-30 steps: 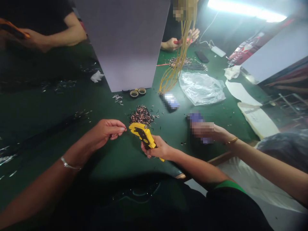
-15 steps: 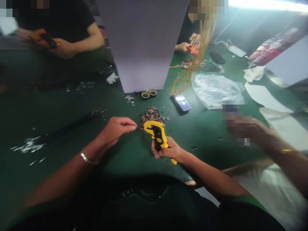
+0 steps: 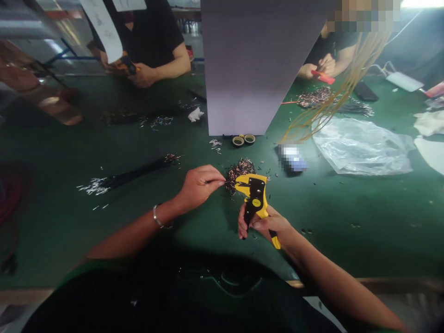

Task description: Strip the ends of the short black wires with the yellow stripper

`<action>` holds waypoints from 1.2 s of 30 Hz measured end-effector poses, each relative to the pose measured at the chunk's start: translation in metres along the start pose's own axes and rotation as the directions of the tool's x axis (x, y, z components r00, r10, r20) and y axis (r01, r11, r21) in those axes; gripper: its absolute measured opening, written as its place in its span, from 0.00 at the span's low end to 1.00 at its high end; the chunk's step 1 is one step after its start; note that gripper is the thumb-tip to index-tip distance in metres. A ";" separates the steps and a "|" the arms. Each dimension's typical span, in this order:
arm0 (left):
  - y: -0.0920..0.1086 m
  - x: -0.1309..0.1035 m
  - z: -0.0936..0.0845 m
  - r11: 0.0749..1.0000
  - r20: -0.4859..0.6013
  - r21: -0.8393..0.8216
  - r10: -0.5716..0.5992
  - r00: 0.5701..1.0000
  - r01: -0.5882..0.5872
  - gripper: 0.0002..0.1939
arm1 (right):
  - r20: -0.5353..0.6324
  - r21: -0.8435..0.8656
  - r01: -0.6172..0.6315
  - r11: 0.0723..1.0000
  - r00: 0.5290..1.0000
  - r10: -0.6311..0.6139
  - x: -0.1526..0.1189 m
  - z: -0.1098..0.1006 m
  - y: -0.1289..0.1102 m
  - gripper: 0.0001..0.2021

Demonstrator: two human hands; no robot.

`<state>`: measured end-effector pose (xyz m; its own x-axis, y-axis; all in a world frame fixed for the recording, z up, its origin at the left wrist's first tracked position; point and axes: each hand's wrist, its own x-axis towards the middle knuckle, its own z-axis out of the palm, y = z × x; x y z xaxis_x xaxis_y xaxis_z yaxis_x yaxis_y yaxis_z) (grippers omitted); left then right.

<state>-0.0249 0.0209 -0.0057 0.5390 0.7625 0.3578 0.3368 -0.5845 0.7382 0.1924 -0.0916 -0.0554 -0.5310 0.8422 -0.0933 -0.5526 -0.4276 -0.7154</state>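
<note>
My right hand (image 3: 263, 224) is wrapped round a yellow and black wire stripper (image 3: 255, 196), its jaws pointing left. Facing those jaws, my left hand (image 3: 201, 186) is closed in a pinch; a thin dark tip shows at the fingertips, too small to name. Just behind the tool lies a heap of small copper and black scraps (image 3: 243, 167). To the left, a bundle of black wires (image 3: 133, 175) with bright ends rests on the green table (image 3: 204, 236).
A tall grey panel (image 3: 256, 69) stands beyond the heap, with two tape rolls (image 3: 237, 141) at its foot. A phone (image 3: 293, 158), a clear plastic bag (image 3: 364, 145) and hanging yellow wires (image 3: 347, 88) are at the right. Other people's hands hold tools across the table.
The view has turned rightward-to-left, so the table things appear farther right. The other person's arm at the right is gone from view; an arm now shows at the far left. The stripper stands more upright.
</note>
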 end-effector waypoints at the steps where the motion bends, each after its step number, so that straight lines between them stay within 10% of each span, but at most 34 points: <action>1: -0.002 -0.001 0.001 0.996 -0.028 0.043 0.082 0.996 -0.081 0.07 | -0.003 0.016 0.010 1.000 1.000 -0.010 0.000 0.001 0.000 0.16; 9: -0.007 -0.005 0.009 0.852 -0.132 0.307 0.479 0.868 -0.424 0.06 | 0.052 0.037 0.019 0.999 0.998 -0.021 -0.002 0.004 -0.003 0.15; 36: -0.006 -0.009 0.011 0.707 -0.108 0.468 0.641 0.760 -0.530 0.07 | 0.073 0.063 -0.009 0.998 0.997 0.005 -0.002 0.005 0.001 0.10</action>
<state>-0.0227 0.0143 -0.0194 0.5420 0.2347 0.8069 0.3140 -0.9472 0.0646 0.1900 -0.0950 -0.0523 -0.5790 0.8140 -0.0457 -0.5873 -0.4553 -0.6691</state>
